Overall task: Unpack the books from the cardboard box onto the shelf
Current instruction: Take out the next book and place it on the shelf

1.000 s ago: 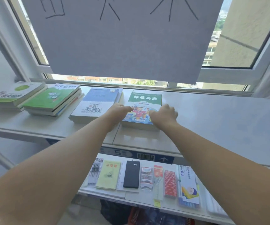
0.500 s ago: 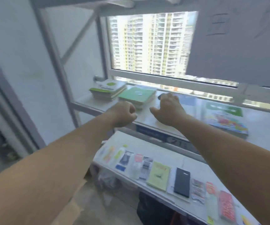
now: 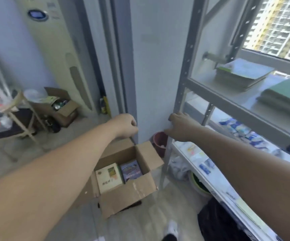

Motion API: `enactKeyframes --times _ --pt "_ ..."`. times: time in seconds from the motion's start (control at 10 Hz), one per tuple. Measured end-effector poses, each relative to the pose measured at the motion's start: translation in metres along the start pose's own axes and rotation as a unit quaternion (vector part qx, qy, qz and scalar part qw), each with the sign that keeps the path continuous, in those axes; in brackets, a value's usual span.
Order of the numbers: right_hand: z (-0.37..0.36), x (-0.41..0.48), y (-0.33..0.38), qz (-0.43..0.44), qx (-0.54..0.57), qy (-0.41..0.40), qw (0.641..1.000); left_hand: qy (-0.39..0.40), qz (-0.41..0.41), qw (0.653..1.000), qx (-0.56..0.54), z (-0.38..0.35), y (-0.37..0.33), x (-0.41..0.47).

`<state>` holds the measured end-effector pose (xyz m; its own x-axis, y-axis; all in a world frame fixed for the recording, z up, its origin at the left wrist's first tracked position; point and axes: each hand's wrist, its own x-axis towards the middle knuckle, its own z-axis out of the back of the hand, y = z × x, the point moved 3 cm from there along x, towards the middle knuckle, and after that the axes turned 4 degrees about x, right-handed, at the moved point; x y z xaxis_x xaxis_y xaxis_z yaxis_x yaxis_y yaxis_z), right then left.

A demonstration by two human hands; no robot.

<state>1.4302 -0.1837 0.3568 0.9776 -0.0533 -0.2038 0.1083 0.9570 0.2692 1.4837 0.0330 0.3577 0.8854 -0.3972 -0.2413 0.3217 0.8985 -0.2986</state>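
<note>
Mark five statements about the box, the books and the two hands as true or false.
1. The cardboard box on the floor is open. True.
2. The box is empty. False: a cream book and a purple book lie inside it.
3. The left hand holds a book. False: it holds nothing.
4. Stacks of books lie on the shelf. True.
5. The right hand is inside the box. False: it is up beside the shelf, outside the box.
</note>
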Motion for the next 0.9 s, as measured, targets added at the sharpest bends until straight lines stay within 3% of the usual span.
enactKeyframes --times 0.3,0.5,0.7,0.9 --pt "-0.108 0.171 0.058 0.094 0.000 0.188 0.978 0.076 0.178 0.980 -0.045 -0.062 0.150 0.075" --pt "-0.184 0.247 0.074 0.089 0.007 0.345 0.934 0.150 0.297 0.935 -0.126 -0.132 0.224 0.092" --pt "-0.279 0.270 0.090 0.011 0.062 0.447 0.892 0.200 0.380 0.878 -0.212 -0.218 0.286 0.067" --pt "-0.385 0.269 0.090 -0.049 0.097 0.518 0.849 0.201 0.433 0.830 -0.289 -0.296 0.342 0.085"
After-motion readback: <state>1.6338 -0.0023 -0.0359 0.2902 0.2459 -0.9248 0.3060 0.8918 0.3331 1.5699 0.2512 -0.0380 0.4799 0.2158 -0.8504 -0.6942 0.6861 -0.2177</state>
